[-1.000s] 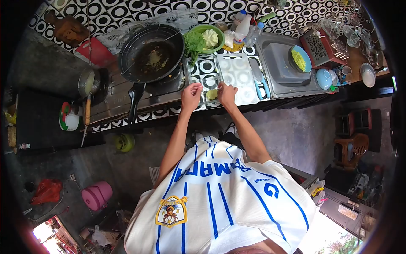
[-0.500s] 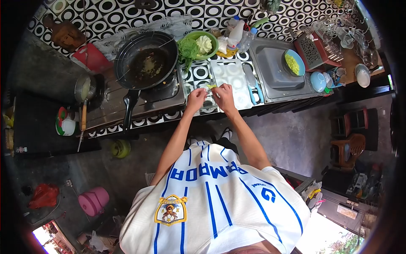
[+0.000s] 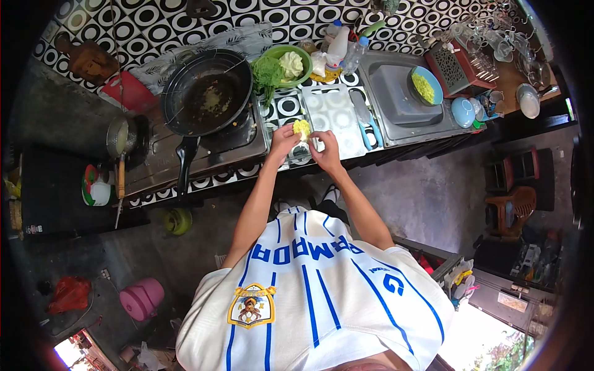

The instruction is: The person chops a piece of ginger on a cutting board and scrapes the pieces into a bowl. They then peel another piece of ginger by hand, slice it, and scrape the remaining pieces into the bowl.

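Note:
A small yellow food piece (image 3: 301, 128) is between my hands over the tiled counter edge. My left hand (image 3: 285, 141) has its fingers closed on the left side of this piece. My right hand (image 3: 324, 148) is at the piece's lower right with its fingers curled together; whether anything is between them is too small to tell. Just beyond and to the right lies a clear, pale board (image 3: 337, 114), with a blue-handled knife (image 3: 361, 114) along its right side. A green bowl (image 3: 303, 55) behind holds a pale vegetable and leafy greens (image 3: 266, 73).
A black wok (image 3: 207, 93) sits on the stove at left, its handle reaching past the front edge. The sink (image 3: 396, 86) at right holds a blue bowl (image 3: 439, 93) of yellow-green food. Bottles (image 3: 357, 55) stand at the back.
The yellow piece now shows much larger, upright in my left fingers. My right hand has shifted slightly down and curled. The view has moved a little.

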{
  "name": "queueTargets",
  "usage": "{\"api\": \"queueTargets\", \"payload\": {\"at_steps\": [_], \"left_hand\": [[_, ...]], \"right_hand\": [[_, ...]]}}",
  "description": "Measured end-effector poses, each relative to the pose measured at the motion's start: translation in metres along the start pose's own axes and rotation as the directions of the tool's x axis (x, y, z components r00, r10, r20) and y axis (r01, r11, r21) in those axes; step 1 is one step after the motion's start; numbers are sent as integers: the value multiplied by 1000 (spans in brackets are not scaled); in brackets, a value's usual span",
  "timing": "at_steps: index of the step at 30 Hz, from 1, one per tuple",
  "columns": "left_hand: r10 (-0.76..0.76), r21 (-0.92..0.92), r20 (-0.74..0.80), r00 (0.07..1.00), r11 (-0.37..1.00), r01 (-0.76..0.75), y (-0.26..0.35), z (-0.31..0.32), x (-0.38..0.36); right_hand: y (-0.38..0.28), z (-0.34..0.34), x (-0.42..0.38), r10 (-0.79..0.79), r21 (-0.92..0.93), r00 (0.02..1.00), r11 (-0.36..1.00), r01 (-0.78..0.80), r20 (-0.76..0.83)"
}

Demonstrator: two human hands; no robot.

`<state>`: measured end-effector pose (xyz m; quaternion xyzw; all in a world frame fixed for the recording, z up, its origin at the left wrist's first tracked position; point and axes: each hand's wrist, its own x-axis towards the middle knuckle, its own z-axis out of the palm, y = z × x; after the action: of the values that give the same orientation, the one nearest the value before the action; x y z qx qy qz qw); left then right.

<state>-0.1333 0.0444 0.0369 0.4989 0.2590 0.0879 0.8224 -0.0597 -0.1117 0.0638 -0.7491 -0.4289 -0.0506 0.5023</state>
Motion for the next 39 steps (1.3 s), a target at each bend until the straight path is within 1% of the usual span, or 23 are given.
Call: {"api": "queueTargets", "payload": {"at_steps": [1, 2, 3, 4, 5, 7, 8, 10, 11, 13, 16, 19, 20, 22, 25, 26, 29, 31, 34, 37, 39], "left_hand": [[1, -8, -12, 1000, 1000, -1, 0, 0, 0], [5, 11, -5, 1000, 1000, -5, 0, 0, 0], [7, 30, 3, 1000, 1000, -7, -1, 0, 0], [9, 50, 10, 1000, 999, -10, -2, -1, 0], [13, 54, -8, 1000, 998, -12, -2, 0, -1], [22, 62, -42, 999, 998, -19, 2, 4, -5], [77, 122, -48, 996, 990, -71, 6, 5, -6], [187, 238, -57, 981, 957, -168, 10, 5, -11], [177, 232, -84, 981, 960, -154, 12, 5, -11], [158, 220, -139, 978, 967, -125, 15, 4, -11], [111, 159, -176, 978, 984, -83, 17, 3, -16], [94, 91, -215, 972, 993, -76, 12, -1, -15], [106, 103, -210, 972, 991, -85, 10, -4, -15], [131, 125, -199, 971, 986, -107, 11, -8, -15], [316, 208, -136, 939, 936, -285, 15, -11, -18], [313, 240, -125, 941, 930, -278, 18, -12, -18], [292, 346, -106, 951, 907, -240, 23, -21, -16], [265, 429, -107, 958, 882, -196, 27, -22, -18], [293, 428, -190, 937, 884, -190, 26, -19, -19], [249, 280, -252, 935, 944, -176, 31, -16, -25], [254, 267, -258, 932, 946, -184, 28, -16, -24]], "right_hand": [[1, 5, -1, 121, 90, 991, 989, -116, -60], [6, 8, -3, 248, 181, 969, 953, -242, -12], [6, 13, -2, 354, 349, 935, 876, -331, 0], [4, 20, 0, 452, 505, 892, 763, -404, 31], [3, 24, 1, 538, 640, 839, 618, -456, 78], [0, 23, 5, 524, 676, 842, 574, -462, 130], [-1, 23, 7, 514, 693, 843, 551, -465, 156], [12, 24, 8, 522, 588, 819, 593, -550, 240], [18, 25, 7, 528, 529, 802, 613, -588, 279], [13, 22, 10, 548, 530, 781, 585, -614, 299], [19, 28, 11, 570, 531, 757, 555, -641, 319], [25, 30, 12, 576, 540, 742, 525, -658, 343], [25, 31, 12, 575, 544, 738, 515, -663, 355], [27, 31, 14, 547, 502, 750, 561, -658, 372], [25, 28, 20, 466, 475, 768, 605, -639, 440], [23, 26, 22, 432, 472, 771, 615, -631, 468], [1, 21, 32, 406, 435, 779, 661, -612, 478], [4, 26, 34, 390, 432, 791, 680, -593, 472], [14, 31, 37, 375, 436, 800, 690, -578, 469], [24, 35, 33, 407, 417, 794, 691, -591, 451], [26, 33, 32, 446, 403, 780, 678, -614, 438]]}}
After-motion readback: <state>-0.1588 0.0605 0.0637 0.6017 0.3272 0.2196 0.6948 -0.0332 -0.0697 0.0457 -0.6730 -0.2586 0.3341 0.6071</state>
